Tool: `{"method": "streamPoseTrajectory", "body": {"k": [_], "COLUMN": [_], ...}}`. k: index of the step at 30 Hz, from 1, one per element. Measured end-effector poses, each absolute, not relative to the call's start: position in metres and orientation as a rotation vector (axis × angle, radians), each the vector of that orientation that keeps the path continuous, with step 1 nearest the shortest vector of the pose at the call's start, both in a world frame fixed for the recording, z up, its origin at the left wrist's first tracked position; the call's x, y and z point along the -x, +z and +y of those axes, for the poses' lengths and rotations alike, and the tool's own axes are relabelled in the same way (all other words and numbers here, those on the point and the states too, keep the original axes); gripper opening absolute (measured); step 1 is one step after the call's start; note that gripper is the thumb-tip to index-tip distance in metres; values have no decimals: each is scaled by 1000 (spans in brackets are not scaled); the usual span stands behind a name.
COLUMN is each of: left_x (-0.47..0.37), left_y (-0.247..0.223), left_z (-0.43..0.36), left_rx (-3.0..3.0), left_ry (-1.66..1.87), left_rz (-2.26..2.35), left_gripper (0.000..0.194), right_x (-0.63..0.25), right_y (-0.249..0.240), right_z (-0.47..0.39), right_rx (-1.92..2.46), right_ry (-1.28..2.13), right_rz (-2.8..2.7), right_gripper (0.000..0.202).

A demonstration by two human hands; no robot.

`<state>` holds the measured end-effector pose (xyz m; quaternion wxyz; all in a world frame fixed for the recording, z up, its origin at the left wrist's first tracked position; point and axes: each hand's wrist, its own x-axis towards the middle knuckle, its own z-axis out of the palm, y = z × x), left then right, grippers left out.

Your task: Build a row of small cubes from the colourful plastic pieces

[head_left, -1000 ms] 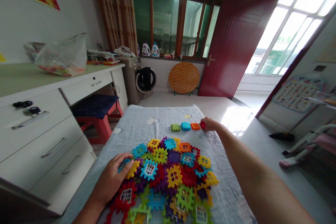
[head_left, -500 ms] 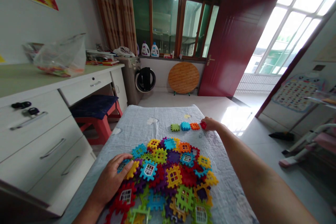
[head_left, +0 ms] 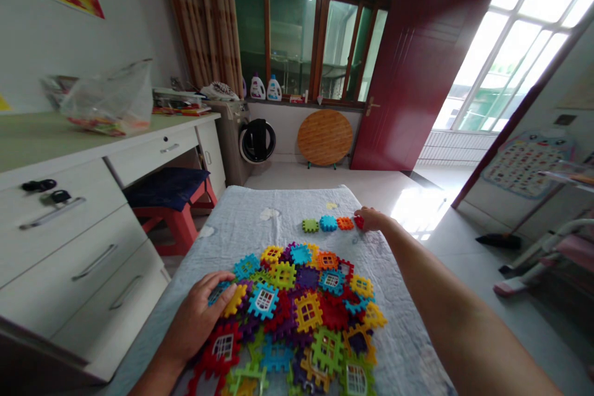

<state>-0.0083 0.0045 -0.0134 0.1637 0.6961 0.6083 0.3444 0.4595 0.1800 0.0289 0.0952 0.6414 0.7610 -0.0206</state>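
A heap of colourful notched plastic building blocks (head_left: 307, 312) lies on the cloth-covered table, many with window-like grids. On its left side rests my left hand (head_left: 199, 312), thumb and fingers apart, beside a blue block (head_left: 218, 292) and a yellow block (head_left: 236, 301). Farther back, my right hand (head_left: 372, 219) has its fingers on a red block (head_left: 359, 222), partly covered by them. That red block ends a row running left through an orange block (head_left: 344, 223), a light-blue block (head_left: 328, 223) and a green block (head_left: 310, 225).
The table's pale blue cloth (head_left: 250, 216) hangs down at its edges. To the left are a white desk (head_left: 88, 247) with drawers and a red stool (head_left: 179, 216) with a dark top. A round wooden tabletop (head_left: 325, 137) leans by the far wall, near a red door (head_left: 408, 74).
Almost nothing differs. My right hand stays at the red block, with only a slight shift of its fingers, and my left hand keeps its place on the heap.
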Motion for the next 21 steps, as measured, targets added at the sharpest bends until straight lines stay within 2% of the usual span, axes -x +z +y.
{"method": "streamPoseTrajectory", "body": {"k": [7,13,21], "left_x": [7,7,8], "left_y": [-12,-10,-12], "left_z": [5,4,5], "left_rx": [-1992,-1971,-1965], "left_ry": [970,975,970], "left_rz": [1720,1725,1723], "left_gripper": [36,37,37], "right_x": [-424,-408,-412], "right_y": [32,30,32], "right_z": [185,185,182], "right_rx": [-1881,-1819,-1825], "right_ry": [-91,-118,-114], "right_rz": [2283,2266,2251], "right_gripper": [75,53,54]}}
